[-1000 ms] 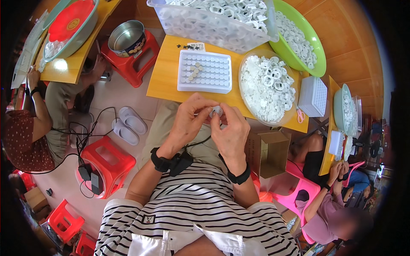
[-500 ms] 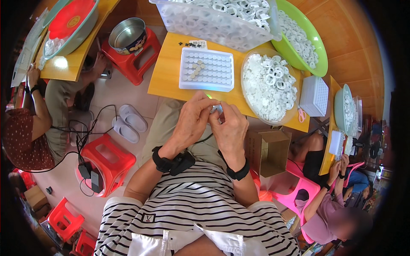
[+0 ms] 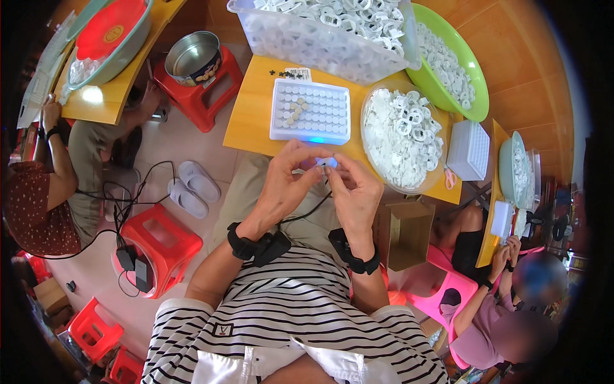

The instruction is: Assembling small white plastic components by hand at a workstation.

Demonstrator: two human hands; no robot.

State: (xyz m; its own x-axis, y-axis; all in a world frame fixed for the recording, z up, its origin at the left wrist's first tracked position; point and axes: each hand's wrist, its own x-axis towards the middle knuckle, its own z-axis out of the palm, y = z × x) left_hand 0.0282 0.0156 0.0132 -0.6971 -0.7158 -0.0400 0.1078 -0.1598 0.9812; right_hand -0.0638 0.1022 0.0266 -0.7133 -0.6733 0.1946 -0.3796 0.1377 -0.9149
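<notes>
Left hand [image 3: 288,178], right hand [image 3: 357,192]: grip pinching small bluish-lit piece [image 3: 327,162], mostly hidden, shape unclear.

A yellow table [image 3: 246,121] bears a white tray [image 3: 294,136], clear bin [image 3: 307,54] and round bowl [image 3: 389,85].

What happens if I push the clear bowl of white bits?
The clear bowl may resist a push, being so full. Its loose white bits could spill, since they are heaped. It might tip if shoved past the nearby front edge of the table.

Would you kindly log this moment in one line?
left hand: pinching small piece; right hand: pinching same piece; white tray: on table
</notes>
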